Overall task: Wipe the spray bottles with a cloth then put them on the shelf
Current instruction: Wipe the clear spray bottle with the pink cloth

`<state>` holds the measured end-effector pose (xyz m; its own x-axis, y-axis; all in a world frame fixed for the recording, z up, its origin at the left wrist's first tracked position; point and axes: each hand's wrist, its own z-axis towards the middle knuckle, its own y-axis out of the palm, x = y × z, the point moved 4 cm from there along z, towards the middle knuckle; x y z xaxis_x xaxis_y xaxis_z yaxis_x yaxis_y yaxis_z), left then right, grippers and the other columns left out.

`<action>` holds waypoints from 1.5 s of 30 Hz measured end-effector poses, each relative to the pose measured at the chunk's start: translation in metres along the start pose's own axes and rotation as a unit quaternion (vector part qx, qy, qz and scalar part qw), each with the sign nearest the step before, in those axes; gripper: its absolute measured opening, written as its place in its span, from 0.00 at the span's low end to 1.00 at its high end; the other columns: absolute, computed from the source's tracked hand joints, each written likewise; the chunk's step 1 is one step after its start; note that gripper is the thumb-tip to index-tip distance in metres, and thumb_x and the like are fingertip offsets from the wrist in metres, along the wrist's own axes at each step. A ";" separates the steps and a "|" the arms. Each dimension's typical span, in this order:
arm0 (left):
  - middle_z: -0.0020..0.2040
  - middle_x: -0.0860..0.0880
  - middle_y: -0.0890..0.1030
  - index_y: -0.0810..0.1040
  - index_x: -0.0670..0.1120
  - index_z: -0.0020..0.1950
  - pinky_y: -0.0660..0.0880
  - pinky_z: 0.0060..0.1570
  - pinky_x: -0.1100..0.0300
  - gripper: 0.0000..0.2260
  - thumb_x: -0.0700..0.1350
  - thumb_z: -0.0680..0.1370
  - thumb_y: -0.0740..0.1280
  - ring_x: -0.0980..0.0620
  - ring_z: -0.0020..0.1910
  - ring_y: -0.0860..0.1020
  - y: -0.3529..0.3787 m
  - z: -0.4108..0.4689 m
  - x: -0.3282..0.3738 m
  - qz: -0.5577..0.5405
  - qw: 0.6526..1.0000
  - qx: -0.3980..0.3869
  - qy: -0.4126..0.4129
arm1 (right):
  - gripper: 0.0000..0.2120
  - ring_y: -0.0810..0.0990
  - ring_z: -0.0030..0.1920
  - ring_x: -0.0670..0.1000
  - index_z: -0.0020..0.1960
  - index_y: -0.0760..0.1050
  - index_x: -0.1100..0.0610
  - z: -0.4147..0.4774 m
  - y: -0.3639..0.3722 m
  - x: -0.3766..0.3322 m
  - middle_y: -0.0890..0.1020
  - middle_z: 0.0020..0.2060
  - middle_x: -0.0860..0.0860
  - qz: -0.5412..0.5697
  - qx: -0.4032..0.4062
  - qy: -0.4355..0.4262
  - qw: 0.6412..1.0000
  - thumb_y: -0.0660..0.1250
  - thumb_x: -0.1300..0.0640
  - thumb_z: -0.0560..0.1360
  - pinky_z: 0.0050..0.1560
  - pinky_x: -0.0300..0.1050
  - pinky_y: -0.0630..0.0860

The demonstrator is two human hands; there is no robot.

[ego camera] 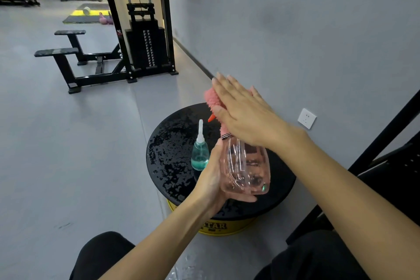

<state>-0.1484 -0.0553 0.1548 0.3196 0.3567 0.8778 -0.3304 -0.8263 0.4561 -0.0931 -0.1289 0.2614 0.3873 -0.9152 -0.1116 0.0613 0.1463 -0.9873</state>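
Observation:
My left hand (212, 179) grips a clear pink spray bottle (246, 169) from below and holds it tilted above a round black stool top (172, 143). My right hand (243, 111) lies flat with straight fingers on a pink fluffy cloth (212, 100) draped over the bottle's head. An orange trigger tip (211, 118) pokes out under the cloth. A small teal bottle (200, 154) with a white nozzle stands upright on the stool, just left of the pink one.
The stool has a yellow base (227, 228) and stands by a grey wall with a white socket (306, 118). A black weight machine (145, 45) stands at the back left. A dark frame (386, 166) rises at the right. My knees are at the bottom.

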 end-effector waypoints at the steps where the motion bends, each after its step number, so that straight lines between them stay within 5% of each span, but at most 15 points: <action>1: 0.55 0.45 0.85 0.74 0.54 0.65 0.83 0.35 0.48 0.27 0.67 0.75 0.52 0.43 0.48 0.85 0.000 0.001 -0.003 0.005 1.000 0.000 -0.005 | 0.28 0.35 0.77 0.46 0.78 0.35 0.50 0.003 -0.003 0.002 0.36 0.77 0.46 0.006 0.006 0.010 1.000 0.42 0.45 0.83 0.77 0.55 0.37; 11: 0.50 0.43 0.86 0.78 0.51 0.62 0.83 0.32 0.51 0.26 0.64 0.80 0.49 0.42 0.40 0.85 -0.013 0.004 0.000 -0.030 0.999 0.027 -0.009 | 0.28 0.32 0.75 0.42 0.78 0.36 0.50 -0.040 0.015 -0.006 0.35 0.77 0.44 0.056 -0.020 -0.015 0.998 0.42 0.45 0.83 0.77 0.48 0.36; 15: 0.49 0.47 0.87 0.81 0.62 0.54 0.82 0.31 0.51 0.21 0.63 0.81 0.48 0.42 0.44 0.85 -0.005 0.004 -0.001 -0.003 1.000 0.010 0.003 | 0.28 0.31 0.75 0.44 0.78 0.34 0.51 -0.034 0.014 0.002 0.34 0.77 0.45 0.061 -0.001 0.017 0.998 0.42 0.45 0.83 0.77 0.50 0.36; 19: 0.52 0.44 0.86 0.74 0.48 0.66 0.82 0.29 0.51 0.29 0.66 0.77 0.52 0.44 0.45 0.85 -0.003 0.006 -0.009 -0.014 1.000 0.011 -0.010 | 0.29 0.31 0.76 0.47 0.77 0.33 0.53 -0.017 0.012 0.015 0.33 0.77 0.49 0.067 0.012 0.055 0.996 0.44 0.46 0.83 0.76 0.51 0.34; 29: 0.47 0.45 0.87 0.79 0.56 0.61 0.81 0.28 0.53 0.24 0.65 0.79 0.49 0.43 0.37 0.85 -0.011 0.003 -0.001 -0.009 0.999 0.037 -0.017 | 0.27 0.30 0.74 0.40 0.78 0.34 0.50 -0.056 0.022 -0.009 0.33 0.76 0.43 0.088 -0.006 0.000 0.996 0.44 0.48 0.84 0.76 0.45 0.35; 32: 0.49 0.49 0.87 0.82 0.66 0.48 0.81 0.28 0.52 0.22 0.62 0.82 0.47 0.42 0.43 0.85 -0.003 0.002 -0.002 0.021 0.999 0.026 -0.010 | 0.28 0.30 0.75 0.44 0.78 0.34 0.52 -0.042 0.018 0.001 0.33 0.77 0.46 0.077 0.007 0.032 0.996 0.42 0.48 0.83 0.76 0.49 0.35; 38: 0.46 0.45 0.87 0.85 0.55 0.50 0.81 0.27 0.53 0.27 0.63 0.81 0.47 0.44 0.40 0.86 -0.004 0.004 -0.003 -0.010 0.999 0.034 -0.023 | 0.28 0.31 0.76 0.45 0.78 0.34 0.53 -0.028 0.018 0.002 0.33 0.77 0.47 0.105 0.011 0.028 0.994 0.44 0.49 0.84 0.77 0.51 0.37; 40: 0.49 0.40 0.86 0.81 0.51 0.59 0.81 0.26 0.54 0.27 0.65 0.81 0.49 0.40 0.40 0.85 -0.009 0.004 0.000 -0.012 0.999 0.039 -0.028 | 0.27 0.30 0.75 0.43 0.78 0.35 0.51 -0.037 0.022 -0.005 0.34 0.77 0.45 0.111 -0.008 -0.001 0.994 0.44 0.49 0.84 0.77 0.49 0.36; 45: 0.53 0.44 0.85 0.77 0.53 0.63 0.82 0.28 0.53 0.25 0.67 0.80 0.51 0.42 0.46 0.85 -0.008 0.000 0.000 0.023 0.999 0.011 -0.021 | 0.28 0.31 0.75 0.44 0.78 0.34 0.52 -0.031 0.020 0.000 0.34 0.77 0.46 0.074 -0.010 0.014 0.997 0.42 0.47 0.83 0.76 0.51 0.34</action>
<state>-0.1459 -0.0489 0.1510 0.3410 0.3009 0.8906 -0.3252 -0.8511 0.4121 -0.1202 -0.1374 0.2387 0.3647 -0.8941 -0.2598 -0.0141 0.2737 -0.9617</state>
